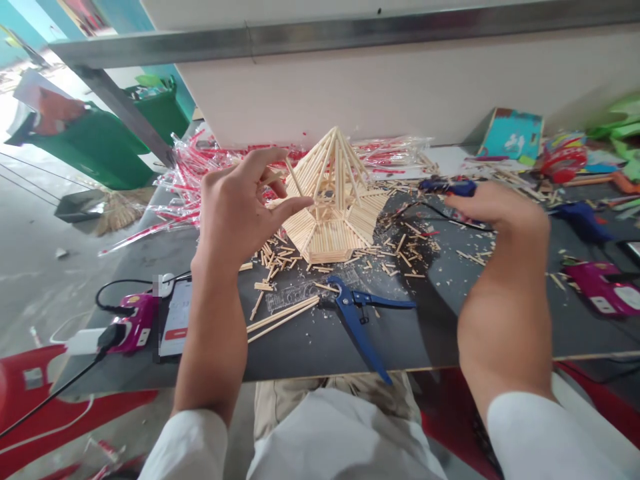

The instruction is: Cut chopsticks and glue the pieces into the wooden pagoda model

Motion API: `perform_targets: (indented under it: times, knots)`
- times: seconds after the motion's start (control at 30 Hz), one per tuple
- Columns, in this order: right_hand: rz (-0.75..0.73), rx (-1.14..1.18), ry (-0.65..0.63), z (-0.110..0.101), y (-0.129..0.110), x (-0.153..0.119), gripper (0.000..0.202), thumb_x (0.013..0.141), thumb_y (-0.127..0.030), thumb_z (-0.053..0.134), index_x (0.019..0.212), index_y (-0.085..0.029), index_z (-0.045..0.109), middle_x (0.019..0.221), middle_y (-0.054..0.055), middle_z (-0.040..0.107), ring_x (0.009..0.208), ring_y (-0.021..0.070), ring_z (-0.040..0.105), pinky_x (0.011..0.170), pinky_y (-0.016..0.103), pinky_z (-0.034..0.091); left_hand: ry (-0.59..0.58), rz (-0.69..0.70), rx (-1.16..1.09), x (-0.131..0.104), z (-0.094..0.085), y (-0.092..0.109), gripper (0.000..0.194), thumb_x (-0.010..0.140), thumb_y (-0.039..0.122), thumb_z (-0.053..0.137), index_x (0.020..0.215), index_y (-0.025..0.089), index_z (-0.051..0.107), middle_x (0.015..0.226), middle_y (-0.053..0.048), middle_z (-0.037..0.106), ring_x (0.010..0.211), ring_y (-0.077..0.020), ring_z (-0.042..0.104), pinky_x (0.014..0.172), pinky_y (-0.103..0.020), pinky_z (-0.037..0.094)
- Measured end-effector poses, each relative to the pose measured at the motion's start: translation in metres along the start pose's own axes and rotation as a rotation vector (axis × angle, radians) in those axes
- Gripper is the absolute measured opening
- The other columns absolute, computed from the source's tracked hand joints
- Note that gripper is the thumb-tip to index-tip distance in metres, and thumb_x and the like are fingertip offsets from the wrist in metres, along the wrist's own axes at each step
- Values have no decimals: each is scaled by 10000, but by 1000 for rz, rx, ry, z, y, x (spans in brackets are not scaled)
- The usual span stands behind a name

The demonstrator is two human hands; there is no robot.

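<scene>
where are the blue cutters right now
In the head view, the blue cutters lie just right of centre on the dark table, in front of the stick model, beside the long loose sticks.

The cutter lies on the table before the stick model.

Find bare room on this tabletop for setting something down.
Dark tabletop looks bare between the blue pipe cutter and right forearm; a smaller patch lies near the edge, between cutter and long sticks. Crowded: offcuts before the stick model, plastic wrappers behind and left.
</scene>
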State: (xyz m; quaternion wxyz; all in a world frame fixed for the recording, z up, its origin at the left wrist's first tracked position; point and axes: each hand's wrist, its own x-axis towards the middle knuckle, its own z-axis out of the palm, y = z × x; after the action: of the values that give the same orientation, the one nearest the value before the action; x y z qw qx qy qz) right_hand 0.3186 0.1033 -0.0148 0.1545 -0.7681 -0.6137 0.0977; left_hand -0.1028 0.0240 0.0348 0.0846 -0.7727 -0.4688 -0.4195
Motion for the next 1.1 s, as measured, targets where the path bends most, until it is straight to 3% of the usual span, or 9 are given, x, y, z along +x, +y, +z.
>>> perform_targets:
  times: [0.07,0.1,0.23,0.37,0.43,0.6,0.73,0.87,1.1]
  knots:
    - [225,-45,35,-16,-13,-8,596,833,-582,677,674,-13,756,657,189,684,608,129,593,609,387,335,9,-2,0,1,1,-1,571,764,520,873,1233,262,675,765,59,727,622,-125,628,718,-310,530]
    - [234,-10,100,-23,-21,-12,663,832,-645,648,809,5,780,776,208,716,700,145,631,625,388,342,9,-7,-2,1,2,-1,563,769,517,871,1233,260,679,767,55,726,623,-126,629,721,-310,529]
    - [28,194,384,-38,-49,-29,879,778,-784,579,1104,14,750,998,192,739,875,171,656,675,385,369,-9,-29,-9,1,4,0,580,753,549,870,1231,275,690,767,35,725,599,-124,579,699,-300,522]
    - [-356,216,557,-40,-69,-45,634,897,-579,675,1179,-12,696,1056,196,734,906,185,657,719,340,410,-46,-56,-57,-1,5,3,547,806,537,828,1265,285,669,813,16,724,644,-129,581,682,-294,514]
    - [-483,154,570,-40,-76,-51,493,921,-473,695,1185,-57,679,1028,181,733,901,198,666,737,326,429,-84,-62,-80,-1,6,6,521,838,517,800,1283,289,655,840,7,728,689,-140,608,666,-287,510]
    - [-565,-36,526,-34,-91,-58,345,942,-422,660,1122,-127,649,1014,162,709,972,245,670,813,353,435,-128,-47,-102,-1,11,14,530,829,521,805,1280,285,658,859,7,741,667,-133,593,603,-271,502]
    - [-663,-54,494,-27,-97,-59,329,960,-428,646,1134,-149,632,1078,142,701,1045,239,658,851,347,430,-137,-52,-123,-1,13,16,544,815,556,808,1270,292,670,859,5,738,644,-129,582,558,-272,485]
    - [-748,-17,558,-21,-97,-59,309,929,-356,667,1195,-203,636,1063,82,708,999,250,674,832,346,468,-154,-75,-146,-1,12,15,535,816,592,790,1256,312,675,851,3,733,653,-142,595,544,-296,476]
    - [-754,-35,599,-19,-99,-61,415,906,-344,680,1301,-221,648,1029,63,694,959,284,680,799,378,495,-197,-87,-174,-2,13,12,518,857,586,736,1297,327,652,924,-27,750,763,-186,647,608,-329,500]
